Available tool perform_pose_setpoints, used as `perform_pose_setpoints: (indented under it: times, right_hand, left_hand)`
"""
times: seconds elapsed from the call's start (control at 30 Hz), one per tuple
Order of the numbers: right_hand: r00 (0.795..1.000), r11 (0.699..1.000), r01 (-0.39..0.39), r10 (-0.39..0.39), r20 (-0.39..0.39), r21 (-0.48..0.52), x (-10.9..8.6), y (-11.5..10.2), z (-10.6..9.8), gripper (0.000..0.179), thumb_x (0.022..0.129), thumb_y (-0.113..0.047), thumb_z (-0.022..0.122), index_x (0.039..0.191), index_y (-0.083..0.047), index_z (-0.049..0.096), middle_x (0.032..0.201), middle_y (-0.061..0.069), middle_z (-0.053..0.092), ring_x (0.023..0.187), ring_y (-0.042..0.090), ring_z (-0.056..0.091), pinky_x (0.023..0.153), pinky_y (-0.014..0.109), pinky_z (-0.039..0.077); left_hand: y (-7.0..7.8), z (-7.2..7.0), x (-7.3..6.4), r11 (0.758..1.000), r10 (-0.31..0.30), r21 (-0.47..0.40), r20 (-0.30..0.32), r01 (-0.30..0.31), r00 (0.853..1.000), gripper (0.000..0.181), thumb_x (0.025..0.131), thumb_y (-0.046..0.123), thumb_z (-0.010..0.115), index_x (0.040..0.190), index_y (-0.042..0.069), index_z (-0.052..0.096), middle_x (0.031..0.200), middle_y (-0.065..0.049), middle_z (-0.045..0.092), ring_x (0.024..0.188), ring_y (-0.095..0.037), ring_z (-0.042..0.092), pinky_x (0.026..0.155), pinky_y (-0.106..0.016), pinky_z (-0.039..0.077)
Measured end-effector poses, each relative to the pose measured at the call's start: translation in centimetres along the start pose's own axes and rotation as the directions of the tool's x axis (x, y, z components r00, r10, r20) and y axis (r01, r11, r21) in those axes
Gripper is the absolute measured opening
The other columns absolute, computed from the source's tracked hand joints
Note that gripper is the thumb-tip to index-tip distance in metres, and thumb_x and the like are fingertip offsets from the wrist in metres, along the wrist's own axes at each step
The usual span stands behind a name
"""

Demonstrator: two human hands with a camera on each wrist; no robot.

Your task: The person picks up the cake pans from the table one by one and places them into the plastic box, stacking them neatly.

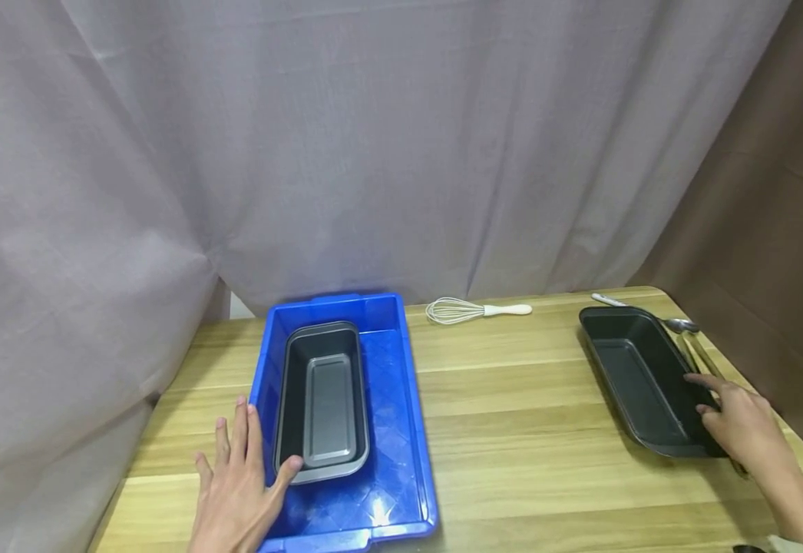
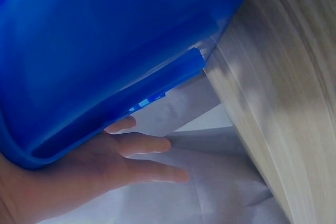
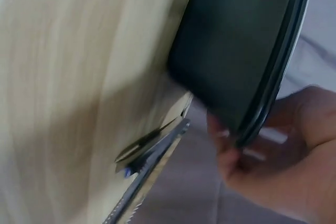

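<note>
At the right of the table, my right hand (image 1: 750, 426) pinches the long right rim of a dark loaf pan (image 1: 639, 384). The right wrist view shows the fingers (image 3: 228, 163) under the rim of this pan (image 3: 231, 51). On the left, a second loaf pan (image 1: 332, 407) lies inside a blue plastic bin (image 1: 411, 430). My left hand (image 1: 236, 491) rests at the bin's left wall with fingers straight and spread outside it. Its thumb reaches over the wall to the near corner of the second pan. In the left wrist view the bin (image 2: 115, 35) hides that thumb.
A whisk (image 1: 508, 309) with a cream handle lies at the table's back edge. Beyond the right pan lie a metal spoon (image 1: 679, 326), a long golden-brown handle (image 1: 705, 357) and a pale patterned handle (image 1: 609, 299). Grey curtains (image 1: 401, 153) hang behind the table, a brown one (image 1: 774, 230) at right.
</note>
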State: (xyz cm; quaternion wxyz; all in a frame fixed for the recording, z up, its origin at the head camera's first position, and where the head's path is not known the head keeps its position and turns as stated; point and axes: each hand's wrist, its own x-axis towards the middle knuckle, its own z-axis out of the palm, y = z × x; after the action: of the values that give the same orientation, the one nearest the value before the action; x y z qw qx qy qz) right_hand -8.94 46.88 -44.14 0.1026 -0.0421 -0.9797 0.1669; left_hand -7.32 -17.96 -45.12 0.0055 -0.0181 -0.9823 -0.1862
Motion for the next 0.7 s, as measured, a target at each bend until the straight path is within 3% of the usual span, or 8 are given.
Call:
perform_pose_setpoints:
  times: [0.03,0.17,0.3,0.4,0.47,0.57,0.63,0.7]
  right_hand:
    - [1.000,1.000,0.003,-0.004,0.028,0.022,0.0,0.2,0.0,0.043,0.094,0.009,0.063,0.136,0.016,0.057,0.070,0.008,0.054,0.055,0.014,0.033,0.057,0.032,0.030]
    - [0.990,0.994,-0.020,0.004,0.144,0.112,0.1,0.5,0.2,0.046,0.103,0.001,0.068,0.144,0.014,0.054,0.075,0.006,0.063,0.058,0.008,0.041,0.055,0.028,0.034]
    - [0.985,0.978,-0.004,-0.032,0.170,0.208,-0.2,0.5,0.8,0.051,0.105,-0.011,0.074,0.151,0.003,0.057,0.108,0.034,0.073,0.084,0.014,0.067,0.063,0.027,0.044]
    - [0.967,0.910,-0.022,-0.087,0.241,0.415,-0.8,0.5,1.5,0.054,0.109,-0.010,0.068,0.159,-0.026,0.056,0.147,0.058,0.042,0.091,0.010,0.072,0.065,0.027,0.053]
    - [0.941,0.826,-0.070,-0.131,0.311,0.559,-1.2,0.7,2.0,0.065,0.113,-0.008,0.059,0.162,-0.047,0.044,0.139,0.067,0.030,0.086,0.008,0.075,0.063,0.029,0.055]
    - [0.891,0.623,-0.191,-0.213,0.400,0.758,-1.7,1.1,3.1,0.075,0.118,-0.004,0.045,0.166,-0.058,0.026,0.151,0.065,-0.003,0.087,0.008,0.080,0.063,0.030,0.061]
    - [0.872,0.477,-0.242,-0.274,0.405,0.845,-1.9,1.3,3.9,0.078,0.118,-0.001,0.038,0.173,-0.051,0.014,0.152,0.054,-0.016,0.105,0.012,0.081,0.072,0.034,0.066]
    - [0.847,0.315,-0.308,-0.338,0.409,0.898,-2.0,1.7,4.5,0.080,0.118,0.001,0.033,0.177,-0.044,0.002,0.162,0.024,-0.050,0.120,0.016,0.078,0.086,0.037,0.068]
  left_hand:
    - [0.0,0.0,0.0,1.000,0.000,-0.001,0.000,0.000,1.000,0.103,0.109,0.061,0.056,0.171,-0.010,0.013,0.183,-0.027,0.004,0.163,-0.064,0.008,0.118,-0.092,0.011]
    - [0.0,-0.1,0.0,1.000,0.000,-0.005,-0.001,0.000,1.000,0.101,0.110,0.059,0.055,0.171,-0.010,0.013,0.183,-0.027,0.005,0.163,-0.064,0.008,0.118,-0.092,0.011]
    - [0.0,-0.2,0.1,1.000,-0.002,-0.006,-0.001,0.002,1.000,0.101,0.111,0.059,0.054,0.171,-0.010,0.012,0.183,-0.028,0.005,0.163,-0.064,0.009,0.119,-0.091,0.012]
    - [0.1,-0.2,0.1,1.000,-0.006,-0.007,0.004,0.006,1.000,0.100,0.111,0.058,0.054,0.172,-0.009,0.012,0.183,-0.028,0.004,0.163,-0.063,0.009,0.119,-0.091,0.013]
    - [0.1,-0.1,0.1,1.000,-0.010,-0.015,0.011,0.010,1.000,0.100,0.111,0.058,0.054,0.172,-0.009,0.011,0.183,-0.027,0.004,0.163,-0.063,0.009,0.120,-0.090,0.014]
    - [0.1,-0.1,0.1,1.000,-0.018,-0.025,0.023,0.019,1.000,0.100,0.111,0.058,0.054,0.172,-0.009,0.010,0.183,-0.027,0.003,0.163,-0.063,0.008,0.120,-0.089,0.014]
    - [0.2,-0.1,0.1,0.999,-0.023,-0.029,0.030,0.024,0.999,0.100,0.112,0.058,0.053,0.172,-0.008,0.009,0.183,-0.026,0.003,0.163,-0.063,0.008,0.121,-0.089,0.014]
    - [0.2,-0.1,0.1,0.999,-0.030,-0.030,0.039,0.031,0.999,0.100,0.112,0.059,0.052,0.172,-0.008,0.008,0.183,-0.026,0.002,0.164,-0.062,0.007,0.122,-0.088,0.015]
